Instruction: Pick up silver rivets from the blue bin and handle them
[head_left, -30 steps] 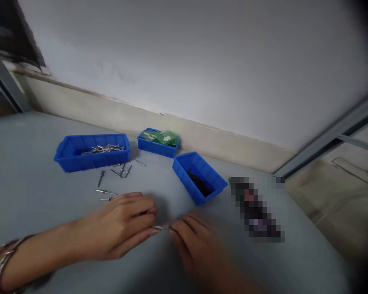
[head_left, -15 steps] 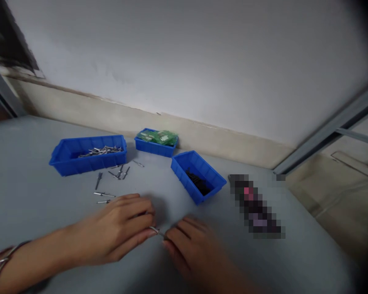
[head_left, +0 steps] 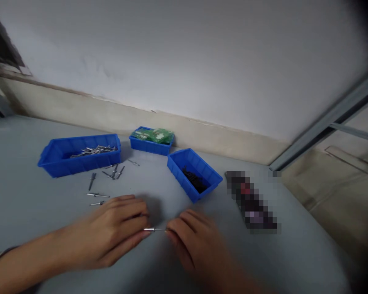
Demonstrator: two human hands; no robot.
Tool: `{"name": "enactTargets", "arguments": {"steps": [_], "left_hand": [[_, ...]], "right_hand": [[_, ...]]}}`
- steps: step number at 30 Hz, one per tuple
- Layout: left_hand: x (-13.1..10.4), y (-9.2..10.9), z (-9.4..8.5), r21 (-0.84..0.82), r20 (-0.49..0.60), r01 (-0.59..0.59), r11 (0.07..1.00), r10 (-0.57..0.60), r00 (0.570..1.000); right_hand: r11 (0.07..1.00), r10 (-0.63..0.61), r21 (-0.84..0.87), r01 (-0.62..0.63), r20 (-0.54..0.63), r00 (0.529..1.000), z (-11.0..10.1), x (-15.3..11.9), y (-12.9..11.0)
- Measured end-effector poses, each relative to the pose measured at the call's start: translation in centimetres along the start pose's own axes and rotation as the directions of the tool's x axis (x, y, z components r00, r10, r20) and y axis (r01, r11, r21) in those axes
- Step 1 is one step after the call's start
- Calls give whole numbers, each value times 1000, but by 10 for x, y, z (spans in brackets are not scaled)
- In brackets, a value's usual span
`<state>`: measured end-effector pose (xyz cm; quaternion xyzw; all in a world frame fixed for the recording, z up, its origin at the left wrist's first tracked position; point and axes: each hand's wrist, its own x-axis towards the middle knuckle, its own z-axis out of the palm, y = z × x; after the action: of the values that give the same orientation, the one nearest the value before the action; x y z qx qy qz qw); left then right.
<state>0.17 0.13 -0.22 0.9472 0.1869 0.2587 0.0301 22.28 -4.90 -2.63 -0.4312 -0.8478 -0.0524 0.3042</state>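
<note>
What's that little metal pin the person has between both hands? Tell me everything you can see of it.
The metal pin is a thin, silvery piece, like a rivet or small nail. It looks thicker at its left end and runs to a fine shaft on the right. It lies level, just above or on the grey table; which, I cannot tell. The left hand pinches its thicker end with the fingertips, and the right hand holds the thin end. It resembles the loose pins lying beyond the left hand.

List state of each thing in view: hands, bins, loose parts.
Left hand: pinching one end of rivet.
Right hand: pinching the other end.
Long bin: holds metal rivets.
Small bin: holds green boards.
Angled bin: holds dark parts.
Loose rivets: scattered on table.
</note>
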Motion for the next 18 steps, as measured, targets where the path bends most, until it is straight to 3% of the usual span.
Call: {"name": "enactTargets", "arguments": {"steps": [7, 15, 18], "left_hand": [[-3, -2, -1, 77, -77, -52, 996, 58, 995], [0, -2, -2, -15, 87, -25, 1000, 26, 996], [0, -1, -2, -3, 85, -21, 1000, 21, 996]], "right_hand": [[999, -30, 28, 27, 115, 993, 10, -4, -1], [1000, 2, 2, -2, -29, 1000, -2, 2, 0], [1000, -11, -17, 10, -28, 1000, -3, 2, 0]]}}
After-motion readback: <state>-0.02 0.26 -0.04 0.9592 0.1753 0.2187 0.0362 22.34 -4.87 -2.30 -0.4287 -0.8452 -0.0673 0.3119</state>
